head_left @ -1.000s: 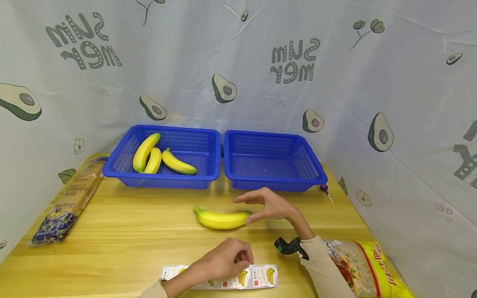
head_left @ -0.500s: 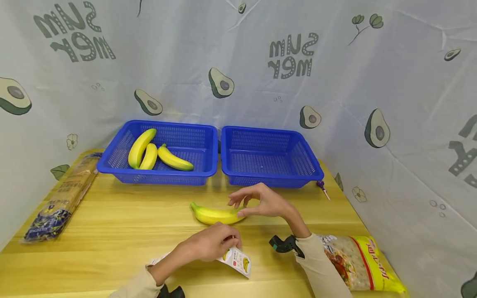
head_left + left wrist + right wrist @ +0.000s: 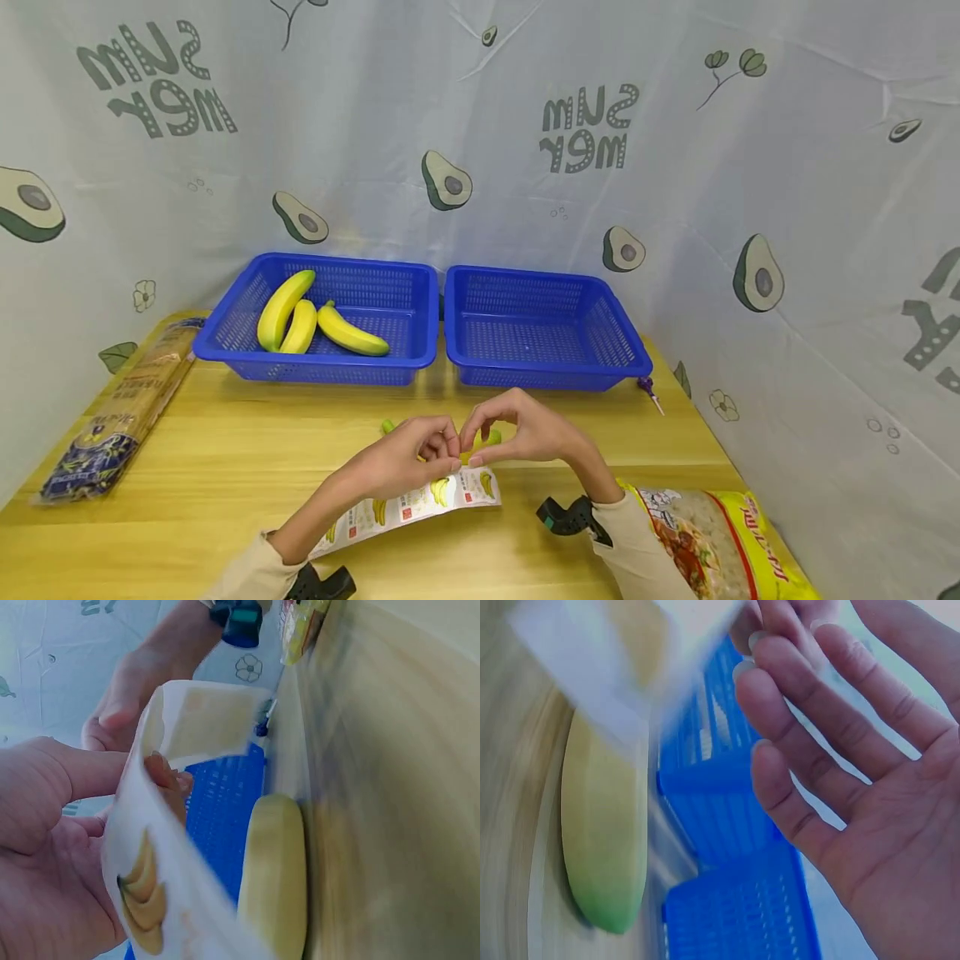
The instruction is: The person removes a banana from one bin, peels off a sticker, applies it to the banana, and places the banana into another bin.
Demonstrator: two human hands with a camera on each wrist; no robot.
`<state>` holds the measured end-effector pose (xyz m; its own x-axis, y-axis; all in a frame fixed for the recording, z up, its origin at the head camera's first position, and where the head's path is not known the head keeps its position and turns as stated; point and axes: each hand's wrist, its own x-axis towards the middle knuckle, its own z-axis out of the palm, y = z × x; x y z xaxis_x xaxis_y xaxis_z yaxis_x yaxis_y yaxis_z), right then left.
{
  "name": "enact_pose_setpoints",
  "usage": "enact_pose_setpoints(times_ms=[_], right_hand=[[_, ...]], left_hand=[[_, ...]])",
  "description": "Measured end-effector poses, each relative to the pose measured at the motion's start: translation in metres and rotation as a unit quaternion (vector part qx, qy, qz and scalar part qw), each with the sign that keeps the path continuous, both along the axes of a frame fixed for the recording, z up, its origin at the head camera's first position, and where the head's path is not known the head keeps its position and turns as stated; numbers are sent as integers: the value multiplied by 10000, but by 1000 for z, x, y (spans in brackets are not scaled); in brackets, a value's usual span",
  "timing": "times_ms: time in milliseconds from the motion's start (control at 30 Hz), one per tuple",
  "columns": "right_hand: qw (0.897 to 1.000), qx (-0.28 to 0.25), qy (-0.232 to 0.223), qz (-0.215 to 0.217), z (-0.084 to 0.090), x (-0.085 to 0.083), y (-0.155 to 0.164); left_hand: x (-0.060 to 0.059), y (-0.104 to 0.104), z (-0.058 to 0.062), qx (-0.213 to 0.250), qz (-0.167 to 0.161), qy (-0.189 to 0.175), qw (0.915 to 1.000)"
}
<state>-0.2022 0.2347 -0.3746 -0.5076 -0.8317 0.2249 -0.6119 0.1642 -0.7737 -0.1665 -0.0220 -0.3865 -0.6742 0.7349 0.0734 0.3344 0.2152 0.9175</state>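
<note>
Sticker strip (image 3: pixel 408 507): bowed, raised near its right end above the bench (image 3: pixel 240 450), on the near side of the banana (image 3: pixel 606 832) that lies there.
Left hand (image 3: pixel 405 457): thumb and fingers pinching the strip's far edge near that end.
Right hand (image 3: pixel 525 429): fingers curved, just beside the left's tips; cannot tell whether it touches the strip.
Strip's feel: probably light, limp, easily creased; best taken by an edge, off the printed faces.

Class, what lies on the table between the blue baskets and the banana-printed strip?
One banana, shown in the head view, partly behind the left hand and right hand.
</note>
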Motion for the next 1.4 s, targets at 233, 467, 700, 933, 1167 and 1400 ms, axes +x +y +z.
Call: enact_pose_setpoints(times_ms=[233,467,700,933,1167,1400], right_hand=[[9993,-140,-205,270,-3,11,-5],[9994,-49,-313,113,-1,11,-7],[9995,7,63,299,-5,8,-7],[9994,108,164,300,-4,5,-8],[9996,236,-53,161,-2,7,-7],[9988,429,-223,-104,-3,6,-4]], left_hand=[[-1,-3,5,213,-52,-200,9996],[-4,-8,8,312,-92,-226,9992],[-5,-12,6,439,-116,-323,9984],[-7,-12,6,418,-46,-265,9988],[-7,-12,6,234,121,-67,9996],[-7,-13,8,-9,396,-39,9992]])
